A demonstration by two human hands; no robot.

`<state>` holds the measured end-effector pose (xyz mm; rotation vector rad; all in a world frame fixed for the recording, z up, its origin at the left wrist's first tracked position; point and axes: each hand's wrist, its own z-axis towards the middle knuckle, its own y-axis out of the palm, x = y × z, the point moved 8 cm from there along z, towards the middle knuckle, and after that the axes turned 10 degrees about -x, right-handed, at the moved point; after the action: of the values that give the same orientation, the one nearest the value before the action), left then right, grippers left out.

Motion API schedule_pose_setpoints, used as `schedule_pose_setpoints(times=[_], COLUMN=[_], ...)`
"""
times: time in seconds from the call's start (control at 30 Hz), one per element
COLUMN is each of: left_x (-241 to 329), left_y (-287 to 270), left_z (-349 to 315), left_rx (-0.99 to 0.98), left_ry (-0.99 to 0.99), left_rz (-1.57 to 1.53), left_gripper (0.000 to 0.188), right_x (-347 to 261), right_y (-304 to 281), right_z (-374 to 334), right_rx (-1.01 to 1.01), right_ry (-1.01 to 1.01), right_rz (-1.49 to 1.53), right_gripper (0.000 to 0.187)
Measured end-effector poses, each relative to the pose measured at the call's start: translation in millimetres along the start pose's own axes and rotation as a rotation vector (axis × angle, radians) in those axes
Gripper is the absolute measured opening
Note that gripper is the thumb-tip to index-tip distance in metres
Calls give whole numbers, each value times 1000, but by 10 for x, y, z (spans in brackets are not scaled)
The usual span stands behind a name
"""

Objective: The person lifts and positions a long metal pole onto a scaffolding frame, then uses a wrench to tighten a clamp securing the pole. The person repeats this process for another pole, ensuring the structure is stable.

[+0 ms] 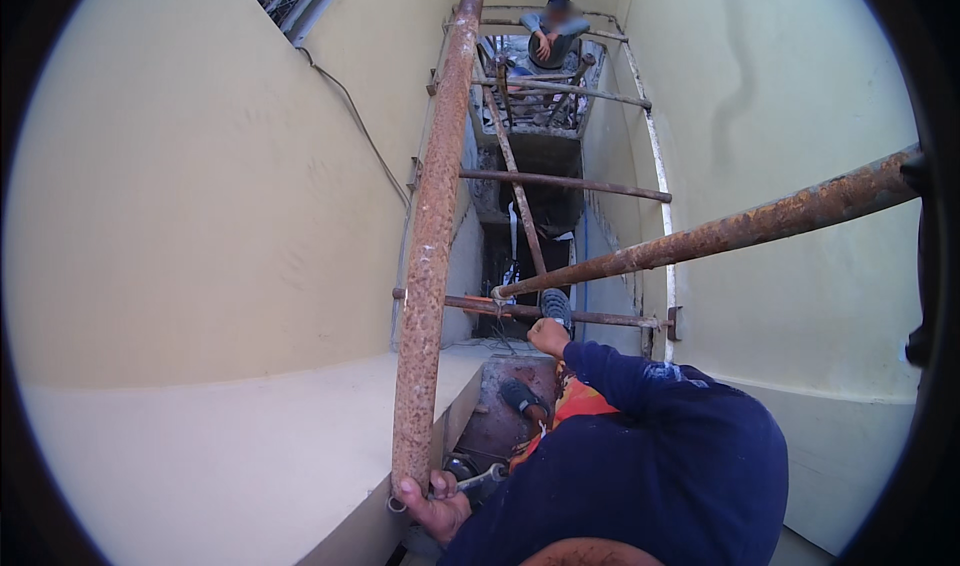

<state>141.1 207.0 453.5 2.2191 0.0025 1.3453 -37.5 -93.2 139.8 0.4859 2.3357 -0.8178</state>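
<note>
My left hand (pixel 440 512) is closed at the lower end of a thick, rusty steel pipe (pixel 432 256) that slants up the middle of the view. A grey metal wrench (pixel 484 478) sticks out beside its fingers, and a small metal ring shows by the thumb. My right hand (pixel 548 337) is curled closed just below a dark shoe (pixel 556 306) on a horizontal rusty pipe. What is in its fingers, if anything, is hidden. Another rusty pipe (pixel 720 228) slopes in from the right, its end tied near that crossbar (pixel 610 318).
A scaffold ladder of pipes (pixel 570 180) spans a narrow gap between cream walls. Deep below lies a dark shaft. A person (pixel 548 38) leans on the far rail, holding a black bucket. A pale ledge (pixel 250 446) runs along the left; a cable (pixel 355 106) hangs above it.
</note>
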Motion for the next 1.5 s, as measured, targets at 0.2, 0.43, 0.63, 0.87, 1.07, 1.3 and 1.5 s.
schedule_pose_setpoints(times=[0.2, 0.43, 0.63, 0.87, 1.07, 1.3, 1.5], left_x=[100, 213, 304, 190, -822, -3376, -3700], left_y=[120, 450, 480, -304, -2229, -4993, -5224], left_z=[-25, 135, 185, -274, -711, -2224, -2753], left_rx=[10, -218, -316, -388, 9, 437, 644], left_ry=[-31, 160, 553, 422, -43, -770, -731], left_rz=[-54, -33, -133, 507, 735, 979, 597], left_gripper=[40, 18, 46, 32, 42, 57, 61], right_x=[-2112, -3290, -3318, -3408, -3332, -3355, -3403], right_y=[302, 347, 463, 314, 220, 121, 98], right_z=[-1662, -2227, -1975, -1852, -1703, -1604, -1737], right_rx=[-704, -937, -925, -945, -779, -697, -664], right_ry=[-570, -526, -446, -449, -428, -471, -491], right_rz=[984, 1168, 1162, 1153, 1187, 1187, 1122], right_gripper=[66, 51, 34, 40, 44, 51, 50])
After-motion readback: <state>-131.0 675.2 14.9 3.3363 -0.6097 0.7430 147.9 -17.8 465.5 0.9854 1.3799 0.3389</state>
